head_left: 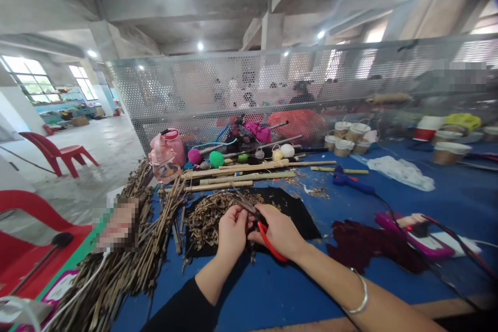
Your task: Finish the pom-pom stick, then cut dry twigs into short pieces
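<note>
My right hand [282, 231] grips a pair of scissors with red handles [269, 245], the blades pointing up and to the left. Right beside it, my left hand [232, 231] is closed in a pinch near the blades; what its fingers hold is too small and hidden to make out. Both hands are over the near side of a black cloth [298, 213], on which a heap of dried brown plant pieces [204, 220] lies. A dark bit of dried plant hangs or lies just below the hands.
Bundled dry stalks [116, 275] line the table's left side. Behind the cloth lie bamboo sticks [229, 182] and yarn balls [217, 159]. A blue glue gun [350, 180], dark red cloth [371, 246], cables and paper cups [344, 147] are on the right. A perforated metal screen [175, 93] stands behind.
</note>
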Demonstrator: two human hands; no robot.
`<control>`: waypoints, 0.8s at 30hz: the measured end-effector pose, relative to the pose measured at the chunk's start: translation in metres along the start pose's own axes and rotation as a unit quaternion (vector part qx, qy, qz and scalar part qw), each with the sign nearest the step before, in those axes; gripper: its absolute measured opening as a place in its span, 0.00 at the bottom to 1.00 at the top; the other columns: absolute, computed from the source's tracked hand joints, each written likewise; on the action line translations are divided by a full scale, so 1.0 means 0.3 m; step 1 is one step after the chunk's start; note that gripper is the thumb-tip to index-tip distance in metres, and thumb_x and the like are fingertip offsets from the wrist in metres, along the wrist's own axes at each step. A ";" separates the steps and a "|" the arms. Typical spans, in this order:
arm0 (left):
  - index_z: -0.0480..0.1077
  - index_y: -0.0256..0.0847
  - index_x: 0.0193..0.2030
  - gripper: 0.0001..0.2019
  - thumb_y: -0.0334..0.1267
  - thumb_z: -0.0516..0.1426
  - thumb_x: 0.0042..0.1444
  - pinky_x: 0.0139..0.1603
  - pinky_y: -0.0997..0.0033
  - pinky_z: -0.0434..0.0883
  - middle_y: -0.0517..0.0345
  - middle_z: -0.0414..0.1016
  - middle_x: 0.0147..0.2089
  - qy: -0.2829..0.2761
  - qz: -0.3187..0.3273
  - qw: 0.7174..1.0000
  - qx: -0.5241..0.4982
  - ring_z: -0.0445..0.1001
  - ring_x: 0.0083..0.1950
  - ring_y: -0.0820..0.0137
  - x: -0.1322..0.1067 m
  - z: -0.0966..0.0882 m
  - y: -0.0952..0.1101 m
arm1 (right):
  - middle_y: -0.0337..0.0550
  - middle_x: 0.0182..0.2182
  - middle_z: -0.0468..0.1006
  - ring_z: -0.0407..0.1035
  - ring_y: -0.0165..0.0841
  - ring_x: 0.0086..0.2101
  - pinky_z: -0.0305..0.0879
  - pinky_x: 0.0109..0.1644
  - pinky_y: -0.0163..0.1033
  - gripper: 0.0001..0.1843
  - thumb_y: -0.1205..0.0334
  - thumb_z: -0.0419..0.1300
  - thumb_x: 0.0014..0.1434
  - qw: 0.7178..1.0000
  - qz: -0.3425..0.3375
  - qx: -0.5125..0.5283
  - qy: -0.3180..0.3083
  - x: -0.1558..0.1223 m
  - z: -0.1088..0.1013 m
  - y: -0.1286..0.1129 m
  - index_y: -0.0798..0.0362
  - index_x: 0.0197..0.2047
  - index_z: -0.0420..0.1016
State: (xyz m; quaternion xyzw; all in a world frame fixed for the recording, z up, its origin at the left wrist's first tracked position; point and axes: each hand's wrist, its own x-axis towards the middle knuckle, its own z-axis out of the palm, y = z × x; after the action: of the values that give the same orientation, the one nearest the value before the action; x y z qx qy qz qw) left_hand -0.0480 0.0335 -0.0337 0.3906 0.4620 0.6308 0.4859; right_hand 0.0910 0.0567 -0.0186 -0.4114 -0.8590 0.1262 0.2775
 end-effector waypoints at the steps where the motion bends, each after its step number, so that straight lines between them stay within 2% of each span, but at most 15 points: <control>1: 0.71 0.35 0.35 0.10 0.41 0.58 0.51 0.30 0.76 0.70 0.54 0.75 0.30 -0.003 0.004 1.000 0.006 0.74 0.31 0.72 0.000 0.000 -0.002 | 0.51 0.38 0.75 0.70 0.42 0.39 0.64 0.42 0.43 0.28 0.47 0.64 0.47 1.000 -0.006 -0.019 0.007 0.003 0.002 0.000 0.55 0.46 0.68; 4: 0.72 0.36 0.34 0.09 0.40 0.57 0.52 0.31 0.75 0.70 0.55 0.75 0.29 -0.013 0.005 1.000 0.012 0.73 0.30 0.72 -0.005 0.000 -0.002 | 0.52 0.37 0.73 0.68 0.42 0.38 0.64 0.42 0.46 0.33 0.44 0.65 0.45 0.999 -0.019 -0.043 0.014 0.010 0.006 0.002 0.58 0.48 0.68; 7: 0.73 0.36 0.34 0.09 0.39 0.56 0.52 0.31 0.75 0.70 0.54 0.76 0.29 -0.026 0.005 0.999 0.019 0.73 0.30 0.71 -0.013 0.002 0.009 | 0.50 0.36 0.73 0.68 0.41 0.37 0.64 0.41 0.45 0.31 0.44 0.65 0.45 0.999 -0.021 -0.026 0.007 0.010 0.005 0.007 0.57 0.46 0.68; 13: 0.75 0.37 0.40 0.11 0.35 0.59 0.50 0.40 0.73 0.70 0.54 0.78 0.36 -0.073 0.045 0.996 0.026 0.74 0.36 0.68 -0.021 0.005 0.032 | 0.50 0.40 0.74 0.69 0.42 0.41 0.65 0.44 0.46 0.28 0.48 0.66 0.46 1.000 -0.003 0.001 0.022 0.004 0.004 0.022 0.53 0.47 0.69; 19: 0.76 0.36 0.42 0.12 0.37 0.58 0.50 0.31 0.78 0.68 0.56 0.77 0.32 -0.060 0.024 0.998 0.021 0.72 0.31 0.72 -0.016 0.002 0.019 | 0.49 0.41 0.76 0.70 0.41 0.41 0.66 0.45 0.45 0.25 0.50 0.65 0.48 1.000 -0.007 0.022 0.007 0.006 -0.003 0.023 0.53 0.47 0.70; 24: 0.75 0.37 0.43 0.15 0.39 0.60 0.49 0.30 0.78 0.69 0.56 0.77 0.32 -0.056 0.009 0.998 0.007 0.73 0.31 0.72 -0.003 -0.003 0.003 | 0.44 0.38 0.78 0.72 0.38 0.38 0.66 0.41 0.40 0.16 0.52 0.61 0.53 0.998 -0.004 0.058 -0.016 0.005 -0.012 0.025 0.50 0.43 0.71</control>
State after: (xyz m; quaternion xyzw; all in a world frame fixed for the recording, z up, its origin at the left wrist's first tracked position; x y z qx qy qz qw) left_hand -0.0489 0.0323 -0.0330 0.4329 0.4348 0.6087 0.5030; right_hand 0.0971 0.0626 -0.0185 -0.3889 -0.8564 0.1812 0.2873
